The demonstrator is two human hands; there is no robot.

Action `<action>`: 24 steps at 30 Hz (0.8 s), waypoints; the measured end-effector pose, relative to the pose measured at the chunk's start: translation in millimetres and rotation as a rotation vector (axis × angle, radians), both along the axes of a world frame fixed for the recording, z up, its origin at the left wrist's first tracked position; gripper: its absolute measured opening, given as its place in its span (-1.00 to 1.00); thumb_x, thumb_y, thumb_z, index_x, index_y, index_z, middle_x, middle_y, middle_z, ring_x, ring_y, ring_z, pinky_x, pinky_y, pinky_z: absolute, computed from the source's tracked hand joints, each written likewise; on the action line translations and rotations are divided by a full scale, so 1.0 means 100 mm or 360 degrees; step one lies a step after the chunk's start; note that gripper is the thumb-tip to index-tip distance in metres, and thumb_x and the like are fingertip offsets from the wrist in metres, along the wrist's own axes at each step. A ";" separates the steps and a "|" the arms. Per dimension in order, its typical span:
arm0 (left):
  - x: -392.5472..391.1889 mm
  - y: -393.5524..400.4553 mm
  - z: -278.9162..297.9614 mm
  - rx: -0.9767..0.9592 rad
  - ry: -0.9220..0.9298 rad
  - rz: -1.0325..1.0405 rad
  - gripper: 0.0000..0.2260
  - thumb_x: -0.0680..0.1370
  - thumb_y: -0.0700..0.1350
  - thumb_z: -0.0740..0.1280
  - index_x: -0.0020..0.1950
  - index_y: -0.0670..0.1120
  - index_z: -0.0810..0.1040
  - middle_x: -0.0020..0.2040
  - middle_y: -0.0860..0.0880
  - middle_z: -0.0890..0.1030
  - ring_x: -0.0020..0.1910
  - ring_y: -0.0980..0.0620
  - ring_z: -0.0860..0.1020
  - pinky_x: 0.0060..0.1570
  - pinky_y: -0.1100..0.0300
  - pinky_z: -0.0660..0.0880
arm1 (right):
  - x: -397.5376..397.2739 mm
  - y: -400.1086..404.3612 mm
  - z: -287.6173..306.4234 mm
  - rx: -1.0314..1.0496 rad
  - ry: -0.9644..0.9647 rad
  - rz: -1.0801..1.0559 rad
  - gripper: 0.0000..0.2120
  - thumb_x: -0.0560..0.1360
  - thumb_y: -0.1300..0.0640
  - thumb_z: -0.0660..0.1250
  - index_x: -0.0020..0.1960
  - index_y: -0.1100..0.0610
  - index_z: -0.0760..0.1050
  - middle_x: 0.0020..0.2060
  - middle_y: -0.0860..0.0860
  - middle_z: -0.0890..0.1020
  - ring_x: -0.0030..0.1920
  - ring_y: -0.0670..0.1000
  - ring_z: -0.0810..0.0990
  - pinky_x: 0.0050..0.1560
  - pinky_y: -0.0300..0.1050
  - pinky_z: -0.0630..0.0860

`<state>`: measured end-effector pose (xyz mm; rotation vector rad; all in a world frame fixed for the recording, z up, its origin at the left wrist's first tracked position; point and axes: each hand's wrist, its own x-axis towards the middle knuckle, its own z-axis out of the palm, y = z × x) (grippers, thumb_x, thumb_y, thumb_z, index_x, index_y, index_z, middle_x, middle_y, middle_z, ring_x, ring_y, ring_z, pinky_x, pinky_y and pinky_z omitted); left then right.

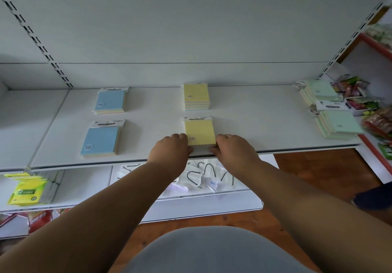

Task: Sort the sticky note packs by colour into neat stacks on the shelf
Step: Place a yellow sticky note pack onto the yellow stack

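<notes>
On the white shelf (254, 124) a front yellow sticky note stack (199, 131) lies near the front edge. My left hand (171, 147) presses its left side and my right hand (231, 148) its right side, fingers curled against the stack's lower corners. Behind it sits a second yellow stack (196, 96). Two blue stacks lie to the left, one at the front (100, 140) and one at the back (110, 101). Green stacks lie at the far right, one at the back (320, 91) and one at the front (339, 124).
Snack packets (356, 94) crowd the shelf's right end beside the green stacks. The lower shelf holds white face masks (203, 175) and yellow-green packets (27, 190). A wooden floor (318, 171) shows below right. The slotted uprights (38, 39) frame the back panel.
</notes>
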<state>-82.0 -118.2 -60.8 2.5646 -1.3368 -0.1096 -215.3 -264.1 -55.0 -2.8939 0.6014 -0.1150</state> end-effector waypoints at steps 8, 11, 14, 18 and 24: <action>-0.04 0.02 -0.01 0.0038 -0.0126 -0.0054 -0.82 0.60 0.01 0.17 -0.05 -0.10 0.36 -0.06 -0.10 0.53 -0.15 -0.13 0.49 -0.26 0.10 0.27 | -0.02 0.01 0.01 -0.0003 -0.0022 -0.0008 -0.76 0.59 -0.01 0.21 -0.10 0.16 0.41 -0.15 0.11 0.59 -0.14 0.16 0.52 -0.24 -0.06 0.31; -0.03 0.01 0.02 0.0046 -0.0112 -0.0059 -0.81 0.60 0.01 0.18 -0.03 -0.11 0.38 -0.06 -0.11 0.53 -0.14 -0.14 0.50 -0.25 0.10 0.27 | 0.00 0.00 0.06 0.0019 0.0014 -0.0003 -0.78 0.58 -0.01 0.21 -0.09 0.15 0.42 -0.16 0.09 0.58 -0.13 0.16 0.52 -0.24 -0.06 0.34; -0.02 0.02 0.05 0.0065 -0.0062 -0.0055 -0.84 0.58 0.00 0.18 -0.08 -0.08 0.32 -0.05 -0.10 0.53 -0.15 -0.13 0.48 -0.24 0.11 0.27 | -0.02 -0.01 0.13 0.0082 0.0075 0.0029 -0.87 0.50 0.05 0.21 -0.16 0.10 0.35 -0.28 -0.01 0.45 -0.19 0.13 0.48 -0.31 -0.09 0.29; 0.01 0.08 0.10 0.0136 -0.0001 -0.0079 -0.79 0.51 0.07 0.25 -0.08 -0.04 0.34 -0.05 -0.06 0.52 -0.07 -0.11 0.51 -0.21 0.13 0.32 | -0.08 -0.10 0.23 0.0073 0.0095 -0.0020 -0.85 0.42 0.11 0.19 -0.06 0.14 0.42 -0.18 0.04 0.54 -0.14 0.13 0.49 -0.27 -0.05 0.43; -0.05 0.08 0.34 -0.0126 -0.0163 -0.0092 -0.74 0.49 0.17 0.23 -0.09 -0.02 0.46 -0.16 0.01 0.54 -0.17 -0.05 0.53 -0.24 0.14 0.42 | -0.18 -0.28 0.33 0.0117 -0.0055 -0.0162 -0.79 0.43 0.11 0.21 0.02 0.16 0.46 -0.14 0.06 0.57 -0.12 0.14 0.51 -0.18 0.00 0.52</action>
